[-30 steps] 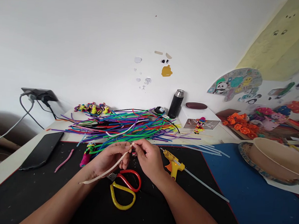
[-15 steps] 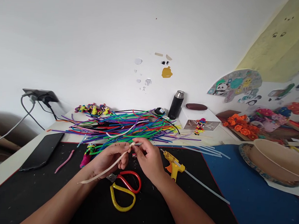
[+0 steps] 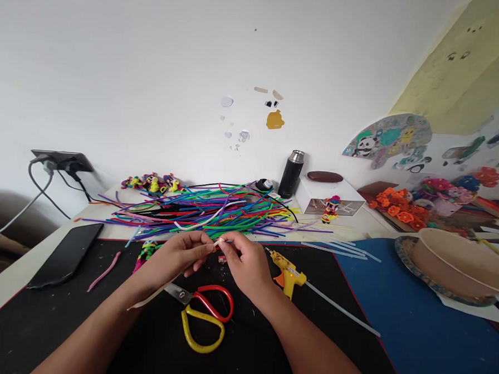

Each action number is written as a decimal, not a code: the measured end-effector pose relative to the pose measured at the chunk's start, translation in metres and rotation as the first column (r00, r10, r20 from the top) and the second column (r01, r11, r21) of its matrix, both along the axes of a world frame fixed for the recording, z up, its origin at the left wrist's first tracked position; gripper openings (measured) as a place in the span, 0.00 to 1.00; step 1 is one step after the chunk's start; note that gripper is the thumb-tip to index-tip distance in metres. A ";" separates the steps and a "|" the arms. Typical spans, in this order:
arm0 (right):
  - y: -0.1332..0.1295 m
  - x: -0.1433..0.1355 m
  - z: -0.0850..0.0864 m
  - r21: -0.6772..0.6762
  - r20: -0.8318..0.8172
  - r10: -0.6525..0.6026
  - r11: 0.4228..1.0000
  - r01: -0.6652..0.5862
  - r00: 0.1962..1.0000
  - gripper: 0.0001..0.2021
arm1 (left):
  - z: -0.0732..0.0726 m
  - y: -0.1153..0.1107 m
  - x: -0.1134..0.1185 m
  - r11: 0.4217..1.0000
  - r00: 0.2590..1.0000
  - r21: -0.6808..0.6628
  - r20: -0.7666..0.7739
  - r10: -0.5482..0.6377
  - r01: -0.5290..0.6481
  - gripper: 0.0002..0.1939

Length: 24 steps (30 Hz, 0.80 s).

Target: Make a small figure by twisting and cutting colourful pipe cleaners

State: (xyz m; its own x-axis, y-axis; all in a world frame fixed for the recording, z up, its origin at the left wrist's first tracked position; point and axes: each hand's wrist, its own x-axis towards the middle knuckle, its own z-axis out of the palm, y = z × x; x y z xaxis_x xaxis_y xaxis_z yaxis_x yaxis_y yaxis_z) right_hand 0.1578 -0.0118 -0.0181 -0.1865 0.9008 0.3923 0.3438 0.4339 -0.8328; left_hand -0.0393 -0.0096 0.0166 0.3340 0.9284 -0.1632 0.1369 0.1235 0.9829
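My left hand (image 3: 183, 256) pinches a cream pipe cleaner (image 3: 147, 301), whose long tail hangs below that hand toward the lower left. At the strip's upper end, my right hand (image 3: 243, 262) grips it between thumb and forefinger, and the two hands nearly touch. Scissors (image 3: 204, 313) with one red and one yellow handle lie below the hands on the black mat (image 3: 249, 349). To the right of my right hand is a yellow glue gun (image 3: 287, 272) with a clear glue stick. A small colourful figure (image 3: 145, 252) is partly hidden behind my left hand.
Behind the hands lies a pile of coloured pipe cleaners (image 3: 206, 210). A phone (image 3: 68, 254) and a pink piece (image 3: 104, 271) are at left. Further back stand a black flask (image 3: 291, 175) and a white box (image 3: 344, 206); a bowl (image 3: 458, 265) is at right.
My left hand has turned so its back now covers the middle of the cream strip. More of the scissors' blades shows. The view has shifted slightly.
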 end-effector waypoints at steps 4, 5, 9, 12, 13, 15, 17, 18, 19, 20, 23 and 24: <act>0.000 0.001 -0.002 0.021 0.071 -0.001 1.000 0.000 0.997 0.10 | 0.005 -0.001 0.000 0.992 0.970 0.123 -0.244 0.019 0.011 0.22; 0.000 0.001 -0.002 0.028 0.093 -0.005 1.000 0.003 0.996 0.10 | 0.006 -0.001 0.001 0.989 0.959 0.150 -0.283 0.030 0.013 0.22; 0.001 0.001 -0.002 0.024 0.149 -0.024 1.000 0.021 0.989 0.10 | 0.010 -0.004 0.003 0.979 0.934 0.203 -0.355 0.041 0.034 0.22; 0.002 0.001 -0.002 0.007 0.150 -0.027 1.000 0.027 0.988 0.10 | 0.012 -0.006 0.004 0.983 0.938 0.179 -0.346 0.026 0.039 0.23; 0.002 0.001 -0.002 0.006 0.146 -0.030 1.000 0.029 0.989 0.10 | 0.012 -0.006 0.003 0.984 0.941 0.177 -0.337 0.028 0.034 0.22; 0.002 0.000 -0.002 0.004 0.139 -0.031 1.000 0.030 0.990 0.10 | 0.011 -0.005 0.002 0.985 0.948 0.170 -0.317 0.034 0.021 0.22; 0.002 0.000 -0.002 -0.005 0.137 -0.025 1.000 0.026 0.990 0.11 | 0.009 -0.003 0.000 0.988 0.955 0.155 -0.293 0.039 0.007 0.21; 0.001 0.000 -0.002 -0.011 0.140 -0.021 1.000 0.023 0.990 0.12 | 0.007 -0.002 -0.001 0.989 0.959 0.147 -0.281 0.039 0.003 0.21; 0.001 0.000 -0.002 -0.016 0.143 -0.019 1.000 0.021 0.990 0.12 | 0.006 -0.001 -0.002 0.990 0.962 0.139 -0.271 0.036 0.002 0.21; 0.001 0.000 -0.002 -0.017 0.144 -0.019 1.000 0.022 0.989 0.13 | 0.005 -0.001 -0.003 0.991 0.965 0.136 -0.261 0.035 0.000 0.21; 0.001 0.000 0.000 -0.021 0.116 -0.032 0.999 0.035 0.993 0.13 | 0.002 0.000 -0.003 0.986 0.966 0.165 -0.253 0.055 -0.013 0.20; 0.001 0.000 0.000 -0.029 0.100 -0.037 0.999 0.040 0.994 0.13 | 0.002 -0.001 -0.002 0.983 0.964 0.185 -0.258 0.065 -0.017 0.19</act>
State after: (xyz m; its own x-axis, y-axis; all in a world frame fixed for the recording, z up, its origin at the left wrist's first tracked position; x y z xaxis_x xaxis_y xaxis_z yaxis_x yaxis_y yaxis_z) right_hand 0.1581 -0.0111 -0.0179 -0.1880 0.9196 0.3450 0.4420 0.3929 -0.8064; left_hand -0.0411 -0.0105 0.0186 0.2632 0.9622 -0.0696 0.3909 -0.0405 0.9195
